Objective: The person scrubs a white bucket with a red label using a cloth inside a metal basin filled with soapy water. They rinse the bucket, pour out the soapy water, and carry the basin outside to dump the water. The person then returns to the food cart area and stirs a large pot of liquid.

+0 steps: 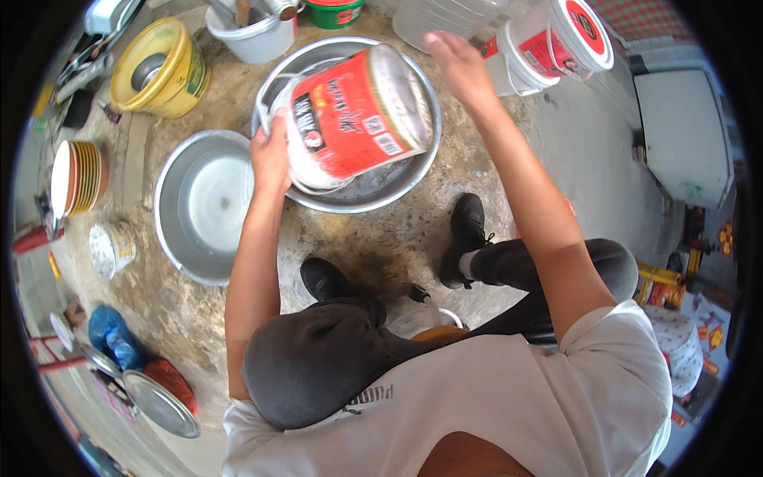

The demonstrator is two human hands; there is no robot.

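My left hand (272, 156) grips the rim side of a white plastic bucket with a red label (351, 113). The bucket lies tilted on its side over a wide metal basin (381, 200), its bottom facing right. My right hand (462, 68) is raised to the right of the bucket, apart from it, with nothing seen in it; its fingers are blurred. Part of the basin's inside is hidden by the bucket. A second metal basin (173, 238) with a shiny inside stands on the floor beside my left forearm.
A yellow bucket (164, 89) holding a metal bowl and a white tub (256, 45) with utensils stand at the upper left. Stacked white buckets (536, 50) are at the upper right. Stacked bowls (80, 179) and a small tub (113, 250) lie left. My shoes (468, 223) are below the basin.
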